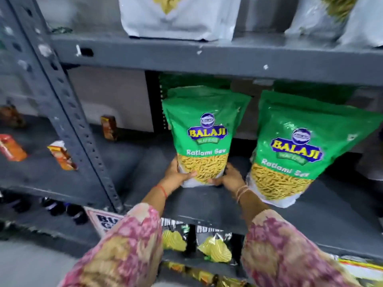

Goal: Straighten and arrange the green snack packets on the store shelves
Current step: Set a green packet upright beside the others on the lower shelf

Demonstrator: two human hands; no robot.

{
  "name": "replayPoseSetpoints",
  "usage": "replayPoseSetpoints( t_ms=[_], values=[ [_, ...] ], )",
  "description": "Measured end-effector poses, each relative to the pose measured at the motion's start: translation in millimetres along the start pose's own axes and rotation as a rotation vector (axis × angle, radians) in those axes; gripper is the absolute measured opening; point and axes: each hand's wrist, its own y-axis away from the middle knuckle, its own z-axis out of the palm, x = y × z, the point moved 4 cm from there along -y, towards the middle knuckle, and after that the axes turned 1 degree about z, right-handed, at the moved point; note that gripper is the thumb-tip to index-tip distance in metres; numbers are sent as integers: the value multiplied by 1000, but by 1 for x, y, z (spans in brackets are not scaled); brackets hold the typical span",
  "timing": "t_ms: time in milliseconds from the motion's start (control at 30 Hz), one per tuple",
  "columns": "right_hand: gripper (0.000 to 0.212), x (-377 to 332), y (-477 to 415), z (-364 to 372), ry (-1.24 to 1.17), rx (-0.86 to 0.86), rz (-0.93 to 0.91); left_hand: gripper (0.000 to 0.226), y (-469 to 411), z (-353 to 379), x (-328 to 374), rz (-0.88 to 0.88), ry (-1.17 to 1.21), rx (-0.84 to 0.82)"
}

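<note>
A green snack packet [204, 129] labelled Ratlami Sev stands upright in the middle of the grey shelf [207, 201]. My left hand [176, 172] grips its lower left corner and my right hand [230, 176] grips its lower right corner. A second green packet [306, 146] stands to the right, leaning left at its base, apart from the first. More green packets [186, 79] show behind both, mostly hidden under the shelf above.
White packets [180, 15] stand on the upper shelf. A slotted grey upright post [68, 112] rises at the left, with small orange boxes [62, 155] beyond it. Black and yellow packets [215, 245] fill the shelf below.
</note>
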Motion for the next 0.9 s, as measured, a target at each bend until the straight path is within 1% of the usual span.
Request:
replayPoseSetpoints(
  t_ms=[100,167,267,333,600,700,767,800,833,867,900],
  values=[
    [61,7,6,6,8,80,-18,59,8,-12,3,-13,62,-61],
    [64,7,25,17,67,112,-39,56,14,-28,4,-30,84,-85],
    [67,2,52,34,127,122,-107,61,24,-51,2,-52,57,-138],
    [65,4,61,43,157,126,-137,65,33,-59,3,-64,29,-158],
    [59,14,73,51,294,114,-161,67,51,-67,-15,-156,8,-137],
    [68,15,74,51,290,95,-148,70,54,-67,-14,-154,10,-161],
    [84,19,77,52,253,85,-166,81,55,-69,-21,-140,8,-157],
    [95,22,82,53,226,89,-189,81,59,-69,-25,-127,19,-117],
    [103,26,87,52,208,97,-213,76,68,-67,-28,-100,37,-34],
    [106,30,96,49,213,124,-237,68,81,-66,-33,-42,24,104],
    [105,37,105,42,230,179,-261,57,98,-65,-35,33,-39,296]
  ],
)
